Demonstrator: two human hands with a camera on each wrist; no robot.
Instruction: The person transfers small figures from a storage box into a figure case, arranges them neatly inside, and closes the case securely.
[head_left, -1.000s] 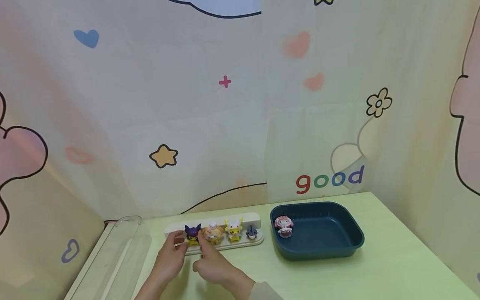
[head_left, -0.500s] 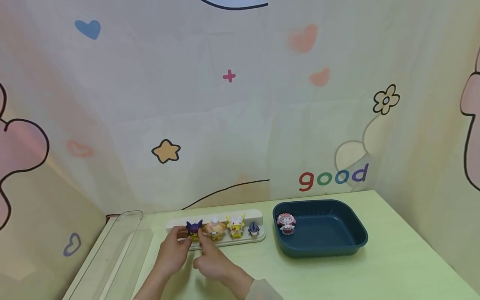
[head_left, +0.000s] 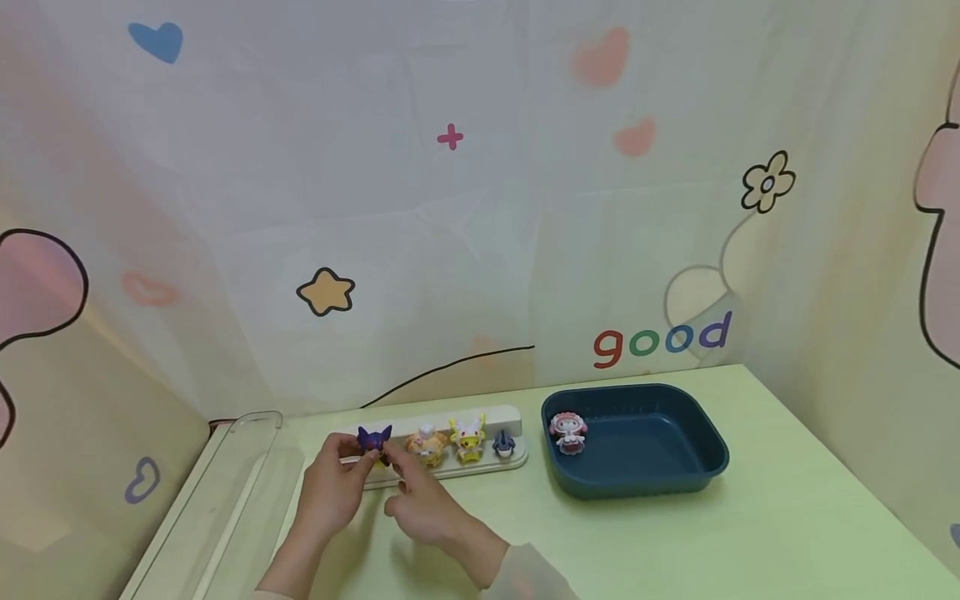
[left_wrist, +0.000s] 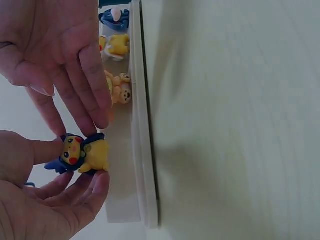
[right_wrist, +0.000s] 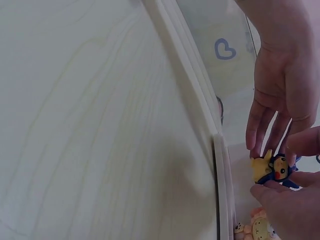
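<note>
My left hand (head_left: pixel 328 492) grips a small yellow figurine (left_wrist: pixel 95 155) in a dark blue-purple eared hood, thumb over its head and fingers beneath. In the left wrist view it lies sideways over the bare end of a white stepped display stand (left_wrist: pixel 122 197). My right hand (head_left: pixel 431 510) reaches in from the other side, its nearly straight fingertips touching the figurine. To the right on the stand are a tan fluffy figurine (head_left: pixel 426 447), a white-hooded yellow figurine (head_left: pixel 468 440) and a small dark blue figurine (head_left: pixel 503 445).
A dark blue tray (head_left: pixel 637 486) stands right of the display stand, with a pink-and-white figurine (head_left: pixel 568 433) at its left side. A long clear plastic cover (head_left: pixel 217 508) lies along the left table edge. A printed cloth (head_left: pixel 480 250) hangs behind the pale green table.
The hooded figurine has shifted left along the stand and tilted, now gripped by my left hand. My right hand's fingers stay at its side. The head view has shifted slightly.
</note>
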